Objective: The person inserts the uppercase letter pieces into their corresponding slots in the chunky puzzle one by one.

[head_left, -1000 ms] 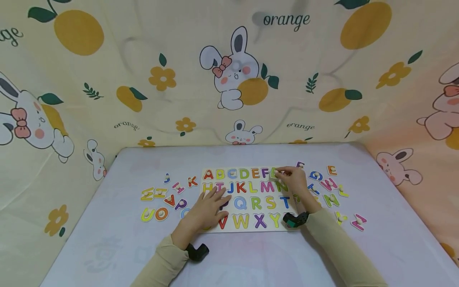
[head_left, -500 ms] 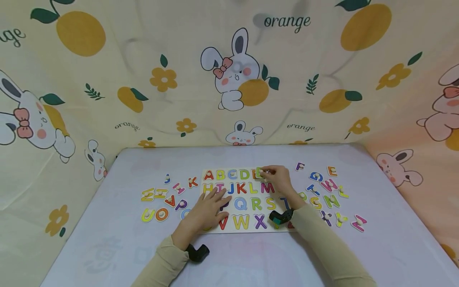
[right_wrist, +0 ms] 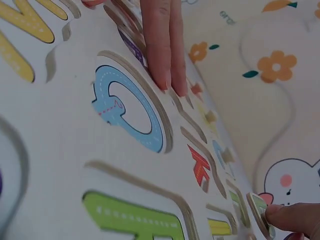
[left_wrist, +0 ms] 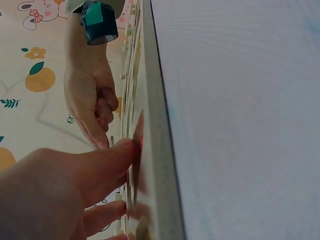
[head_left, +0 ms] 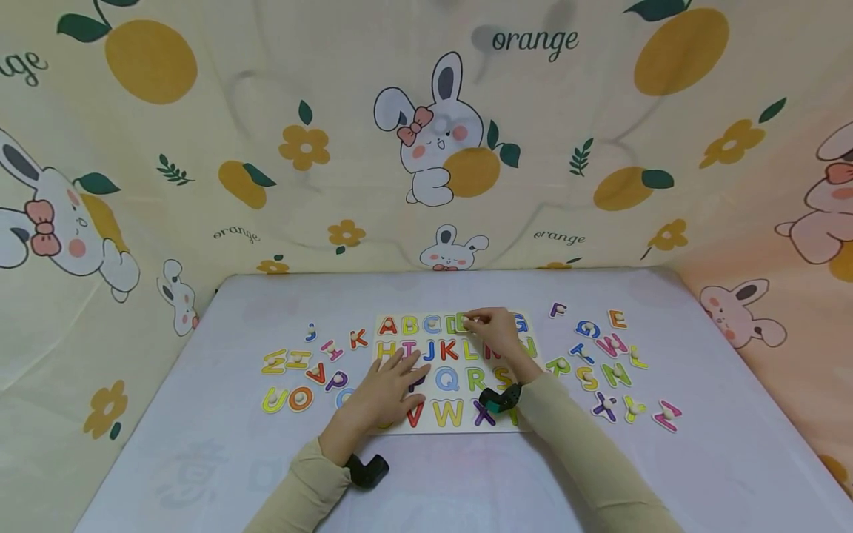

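I am pinching the green letter piece (head_left: 461,322) in my right hand (head_left: 496,329), tilted just over the right side of the D slot (head_left: 449,325) in the top row of the letter board (head_left: 429,423), my left hand (head_left: 386,383) resting farther left.

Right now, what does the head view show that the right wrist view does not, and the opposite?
Only the head view: both beige sleeves, the loose yellow U and the loose pink Z. Only the right wrist view: the white dashes inside the blue Q, too small to make out from the head. Both: the letter board, the left hand on it, the right hand pinching a green piece, and the rabbit-print cloth.
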`<state>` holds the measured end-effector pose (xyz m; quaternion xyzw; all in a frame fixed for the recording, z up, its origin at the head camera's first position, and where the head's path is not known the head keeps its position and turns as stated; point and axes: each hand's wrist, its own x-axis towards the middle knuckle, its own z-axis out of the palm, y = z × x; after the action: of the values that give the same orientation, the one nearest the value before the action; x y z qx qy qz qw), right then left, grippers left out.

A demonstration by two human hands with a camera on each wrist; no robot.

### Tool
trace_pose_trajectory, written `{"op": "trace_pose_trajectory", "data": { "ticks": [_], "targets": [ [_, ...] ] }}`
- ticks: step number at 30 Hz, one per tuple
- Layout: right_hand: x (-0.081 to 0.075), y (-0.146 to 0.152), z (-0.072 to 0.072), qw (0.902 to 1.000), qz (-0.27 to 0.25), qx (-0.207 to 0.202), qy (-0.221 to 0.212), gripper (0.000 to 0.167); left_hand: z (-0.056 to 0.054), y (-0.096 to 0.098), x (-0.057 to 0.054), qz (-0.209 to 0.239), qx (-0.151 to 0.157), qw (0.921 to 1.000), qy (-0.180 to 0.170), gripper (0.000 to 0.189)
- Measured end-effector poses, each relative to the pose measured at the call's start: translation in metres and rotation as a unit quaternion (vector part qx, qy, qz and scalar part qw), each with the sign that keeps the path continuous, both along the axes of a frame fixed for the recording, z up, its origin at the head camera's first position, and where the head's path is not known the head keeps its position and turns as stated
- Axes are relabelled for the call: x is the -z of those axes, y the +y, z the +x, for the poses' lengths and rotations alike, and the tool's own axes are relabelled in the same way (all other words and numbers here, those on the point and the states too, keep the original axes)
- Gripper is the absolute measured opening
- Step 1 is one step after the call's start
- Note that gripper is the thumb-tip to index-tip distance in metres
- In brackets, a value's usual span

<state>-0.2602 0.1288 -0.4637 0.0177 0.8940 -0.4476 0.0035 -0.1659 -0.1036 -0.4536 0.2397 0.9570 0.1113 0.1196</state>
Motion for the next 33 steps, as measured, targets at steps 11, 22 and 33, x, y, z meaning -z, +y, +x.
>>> {"op": "trace_pose_trajectory", "data": {
  "ticks": [11, 22, 33],
  "targets": [
    [0.004, -0.016, -0.008, 0.9996, 0.013, -0.001, -0.026, 0.025, 0.000, 0.000, -0.002, 0.001, 0.003, 1.0000, -0.001, 0.053],
    [0.009, -0.019, -0.007, 0.9992, 0.007, -0.005, -0.040, 0.026, -0.001, 0.000, -0.001, -0.003, 0.001, 1.0000, 0.001, 0.054],
    [0.010, -0.018, -0.009, 0.9994, 0.020, -0.012, -0.025, 0.025, -0.001, -0.001, 0.000, -0.005, 0.008, 0.9999, 0.007, 0.053]
  ]
}}
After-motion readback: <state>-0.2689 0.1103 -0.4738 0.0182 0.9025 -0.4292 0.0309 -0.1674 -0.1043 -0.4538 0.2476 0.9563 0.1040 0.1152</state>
